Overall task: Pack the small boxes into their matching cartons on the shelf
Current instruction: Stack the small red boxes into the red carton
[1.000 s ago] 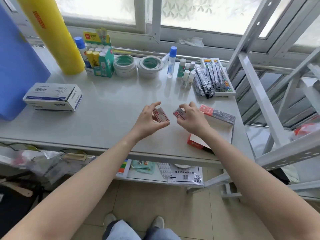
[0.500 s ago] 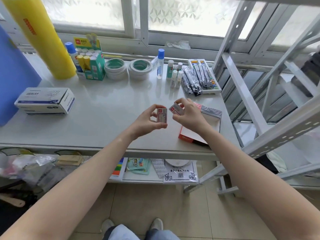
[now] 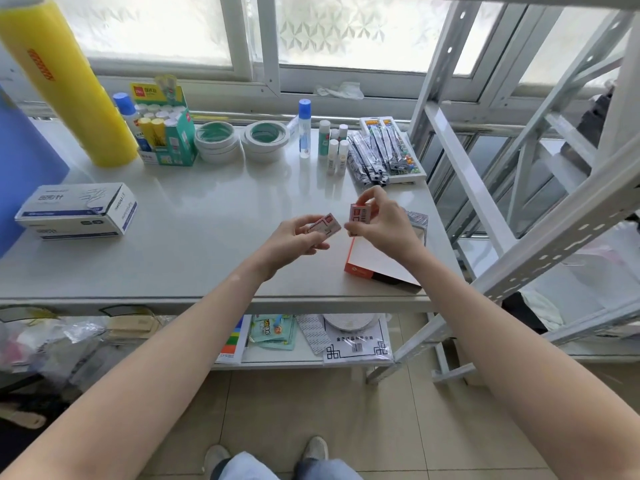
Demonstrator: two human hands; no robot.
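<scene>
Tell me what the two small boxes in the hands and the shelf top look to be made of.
Small boxes, left and right: printed card, likely, with sharp folded edges. Shelf top: smooth, glossy grey, reflecting the bottles; painted metal or laminate, unclear.

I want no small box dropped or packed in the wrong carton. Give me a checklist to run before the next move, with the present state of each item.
1. Left hand grips its small red-and-white cardboard box: ok, pinched in the fingers.
2. Right hand grips its small red cardboard box: ok, held upright.
3. The two boxes kept apart: ok, a gap shows between them.
4. Both boxes match: cannot tell, print too small.
5. Orange-and-white flat carton on the grey shelf top open to receive: cannot tell, the right hand covers its far end.
6. White-and-blue long carton open: not ok, it looks closed.
</scene>
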